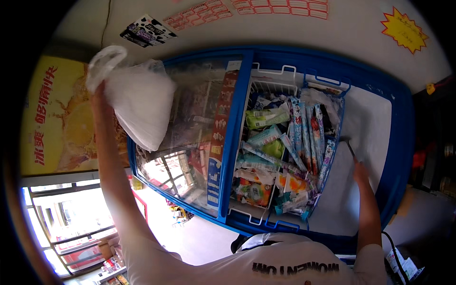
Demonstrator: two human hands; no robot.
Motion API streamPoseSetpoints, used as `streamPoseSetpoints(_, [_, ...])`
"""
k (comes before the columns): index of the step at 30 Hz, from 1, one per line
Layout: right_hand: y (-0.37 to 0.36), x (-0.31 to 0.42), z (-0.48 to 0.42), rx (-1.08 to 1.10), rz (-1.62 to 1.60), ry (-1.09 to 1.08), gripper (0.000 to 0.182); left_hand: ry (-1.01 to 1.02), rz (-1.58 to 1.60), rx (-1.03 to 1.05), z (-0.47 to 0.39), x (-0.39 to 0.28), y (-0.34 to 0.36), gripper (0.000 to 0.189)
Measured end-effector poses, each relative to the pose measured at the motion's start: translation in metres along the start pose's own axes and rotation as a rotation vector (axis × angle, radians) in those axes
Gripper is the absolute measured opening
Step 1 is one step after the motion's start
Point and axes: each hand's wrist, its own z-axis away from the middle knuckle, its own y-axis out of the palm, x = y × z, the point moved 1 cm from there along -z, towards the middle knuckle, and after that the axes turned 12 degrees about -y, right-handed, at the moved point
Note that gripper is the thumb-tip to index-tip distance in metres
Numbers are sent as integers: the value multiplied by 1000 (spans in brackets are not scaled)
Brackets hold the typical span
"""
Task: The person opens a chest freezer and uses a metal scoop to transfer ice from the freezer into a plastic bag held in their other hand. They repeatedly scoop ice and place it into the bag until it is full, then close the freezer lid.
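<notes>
My left hand (99, 92) is up at the far left, gripping a white plastic bag (146, 103) near its looped handles. The bag is slightly blurred and bulges over the glass lid (188, 107) of a blue chest freezer (245, 107). Down in the freezer's uncovered right end, my right hand (361, 171) holds a thin-handled metal tool (350, 149). Its head points toward the white inner wall; whether it touches is unclear. Left of the tool hangs a blue wire basket (333, 164) of wrapped ice pops (306, 135). A white wire basket (270, 87) beside it holds more wrapped frozen treats (267, 117).
A yellow poster (60, 117) stands left of the freezer, above a bright window (71, 217) with bars. Price-style cards (281, 7) and a yellow starburst sign (404, 30) are on the wall behind. A dark cable (395, 253) runs at lower right.
</notes>
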Motion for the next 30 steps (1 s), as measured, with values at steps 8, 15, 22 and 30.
streamPoseSetpoints(8, [5,2,-5,-126,-40,-15,51,-57,-74,181,1,-132,-30,44])
streamPoseSetpoints(15, [7,-6,7,-291,-83,-129,48,125,-121,229,149,-105,167,46])
streamPoseSetpoints(22, [21,-22,9,-367,-26,-108,42,-142,-172,484,236,7,271,29])
streamPoseSetpoints(30, [16,-2,18,-347,-56,-120,37,565,-888,571,304,70,302,46])
